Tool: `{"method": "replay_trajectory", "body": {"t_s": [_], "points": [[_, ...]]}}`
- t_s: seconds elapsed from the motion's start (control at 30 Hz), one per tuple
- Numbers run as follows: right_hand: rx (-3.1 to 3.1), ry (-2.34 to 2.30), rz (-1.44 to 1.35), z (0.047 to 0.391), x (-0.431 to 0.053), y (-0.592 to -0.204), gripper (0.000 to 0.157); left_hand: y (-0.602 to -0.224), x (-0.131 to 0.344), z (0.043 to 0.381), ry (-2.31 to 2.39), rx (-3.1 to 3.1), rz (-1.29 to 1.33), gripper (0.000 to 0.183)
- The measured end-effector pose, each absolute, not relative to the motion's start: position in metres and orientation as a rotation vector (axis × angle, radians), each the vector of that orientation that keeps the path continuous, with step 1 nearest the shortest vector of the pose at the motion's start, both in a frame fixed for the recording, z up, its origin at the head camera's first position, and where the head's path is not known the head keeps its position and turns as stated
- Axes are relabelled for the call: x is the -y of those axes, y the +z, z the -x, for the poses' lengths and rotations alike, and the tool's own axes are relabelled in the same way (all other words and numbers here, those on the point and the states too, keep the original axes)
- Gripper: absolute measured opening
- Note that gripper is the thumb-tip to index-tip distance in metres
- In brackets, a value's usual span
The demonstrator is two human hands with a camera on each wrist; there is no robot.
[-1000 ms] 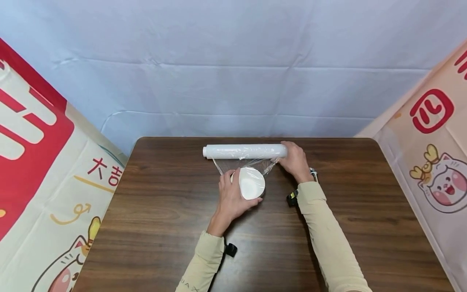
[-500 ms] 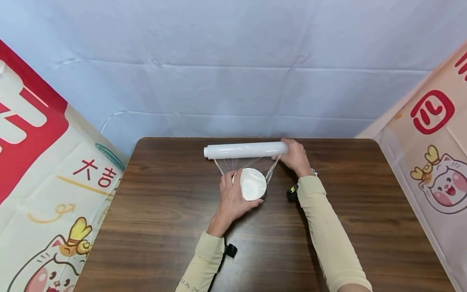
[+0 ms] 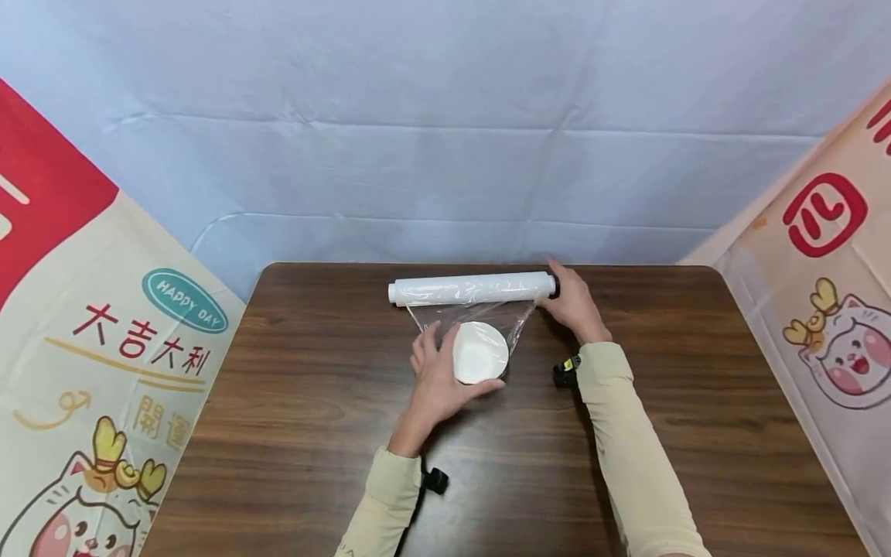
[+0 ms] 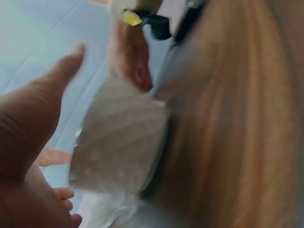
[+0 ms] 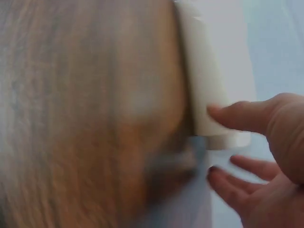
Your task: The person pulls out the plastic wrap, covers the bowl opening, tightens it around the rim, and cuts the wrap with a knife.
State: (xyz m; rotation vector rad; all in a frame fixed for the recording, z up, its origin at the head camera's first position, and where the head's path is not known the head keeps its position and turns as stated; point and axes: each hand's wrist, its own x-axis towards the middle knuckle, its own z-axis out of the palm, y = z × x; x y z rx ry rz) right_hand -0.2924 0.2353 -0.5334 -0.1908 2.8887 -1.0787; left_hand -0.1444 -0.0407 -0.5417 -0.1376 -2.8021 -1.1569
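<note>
A round white bowl [image 3: 480, 353] stands near the table's middle; its ridged side fills the centre of the left wrist view. Clear plastic wrap [image 3: 511, 316] stretches from a white roll [image 3: 468, 289] behind the bowl down to it and clings there. My left hand [image 3: 440, 383] is spread around the bowl's left and near sides, and its thumb stands off the wall in the left wrist view. At the roll's right end is my right hand [image 3: 574, 305], fingers parted and loosened from it. The right wrist view is blurred, so any slight touch on the roll is unclear.
The dark wooden table [image 3: 313, 433] reaches its back edge just behind the roll. A pale cloth [image 3: 445, 155] hangs beyond it. Printed banners stand at the left [image 3: 132, 325] and right [image 3: 821, 309]. Small black wrist cameras sit under both sleeves.
My right hand has slid off the roll's end to the right, baring its tip. My left fingers and thumb have spread away from the bowl. The roll has settled slightly nearer.
</note>
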Motion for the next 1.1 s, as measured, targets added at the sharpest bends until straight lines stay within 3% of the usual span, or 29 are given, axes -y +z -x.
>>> {"method": "replay_trajectory", "body": {"t_s": [0.23, 0.33, 0.67, 1.1], "points": [[-2.791, -1.367, -0.122, 0.267, -0.235, -0.516, 0.056, -0.540, 0.087, 0.179, -1.469, 2.630, -0.164, 0.079], [-2.616, -1.517, -0.201, 0.263, -0.226, -0.517, 0.055, -0.544, 0.106, 0.202, -1.546, 2.570, -0.270, 0.068], [-2.294, -1.880, -0.209, 0.266, -0.209, -0.540, 0.065, -0.556, 0.126, 0.250, -2.358, 2.285, -0.266, 0.068], [-2.329, -1.894, -0.134, 0.275, -0.212, -0.546, 0.060, -0.567, 0.130, 0.258, -2.489, 2.218, -0.137, 0.070]]}}
